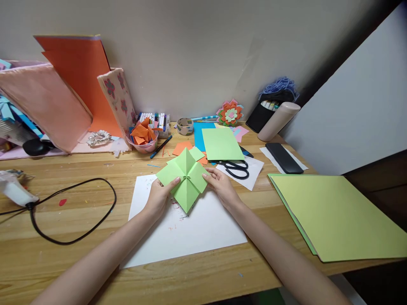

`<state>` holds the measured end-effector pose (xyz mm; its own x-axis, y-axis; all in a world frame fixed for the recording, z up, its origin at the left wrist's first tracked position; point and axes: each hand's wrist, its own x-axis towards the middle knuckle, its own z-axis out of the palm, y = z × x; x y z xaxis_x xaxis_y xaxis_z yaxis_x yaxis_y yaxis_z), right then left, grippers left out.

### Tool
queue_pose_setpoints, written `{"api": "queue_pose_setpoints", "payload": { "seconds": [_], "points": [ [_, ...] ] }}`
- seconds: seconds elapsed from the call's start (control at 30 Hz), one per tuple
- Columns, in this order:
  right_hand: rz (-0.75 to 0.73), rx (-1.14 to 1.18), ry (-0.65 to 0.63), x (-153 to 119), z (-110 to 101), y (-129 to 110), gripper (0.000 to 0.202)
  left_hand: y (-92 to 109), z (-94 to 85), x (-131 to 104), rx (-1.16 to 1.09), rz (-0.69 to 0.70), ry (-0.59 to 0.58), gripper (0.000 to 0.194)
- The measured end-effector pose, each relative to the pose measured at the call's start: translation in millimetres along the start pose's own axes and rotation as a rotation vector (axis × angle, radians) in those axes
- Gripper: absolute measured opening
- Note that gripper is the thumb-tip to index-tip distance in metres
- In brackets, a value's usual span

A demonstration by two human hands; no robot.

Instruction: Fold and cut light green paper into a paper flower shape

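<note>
A folded light green paper piece (186,186), with pointed flaps at top and bottom and square flaps at the sides, is held up above a white sheet (190,237). My left hand (160,192) grips its left side, the thumb lying on the front near the centre. On the right edge, my right hand (222,185) pinches the paper between thumb and fingers. Small marks and scraps show on the white sheet below the folded piece. Just behind it lie a flat green sheet (222,144) and black-handled scissors (237,170).
Behind are a cup of orange scraps (144,137), a tape roll (185,126), a paper flower (230,113) and a bottle (279,121). A phone (284,158) and yellow-green sheets (337,216) lie right. A black cable (76,241) loops at left.
</note>
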<state>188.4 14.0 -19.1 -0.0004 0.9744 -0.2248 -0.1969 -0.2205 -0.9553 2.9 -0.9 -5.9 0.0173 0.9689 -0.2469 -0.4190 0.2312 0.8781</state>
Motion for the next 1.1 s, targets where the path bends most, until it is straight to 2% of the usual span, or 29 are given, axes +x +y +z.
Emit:
{"api": "queue_pose_setpoints", "payload": {
  "seconds": [0.17,0.5,0.67,0.83,1.1],
  "points": [
    [-0.003,0.077,-0.104,-3,1,-3,0.038,-1,-2.5,-1,0.071,-0.005,0.012,0.044],
    [0.015,0.056,-0.162,-5,1,-2,0.036,-2,-1.6,-1,0.107,-0.028,-0.031,0.042],
    [-0.031,-0.155,-0.208,-5,2,0,0.029,2,-5.8,3,0.100,-0.120,-0.164,0.032],
    [-0.053,-0.344,-0.309,-8,7,3,0.028,10,-12.4,8,0.047,-0.208,-0.286,0.035],
    [-0.083,-0.401,-0.330,-11,11,9,0.030,12,-16.8,11,-0.106,-0.256,-0.275,0.029]
  ]
}}
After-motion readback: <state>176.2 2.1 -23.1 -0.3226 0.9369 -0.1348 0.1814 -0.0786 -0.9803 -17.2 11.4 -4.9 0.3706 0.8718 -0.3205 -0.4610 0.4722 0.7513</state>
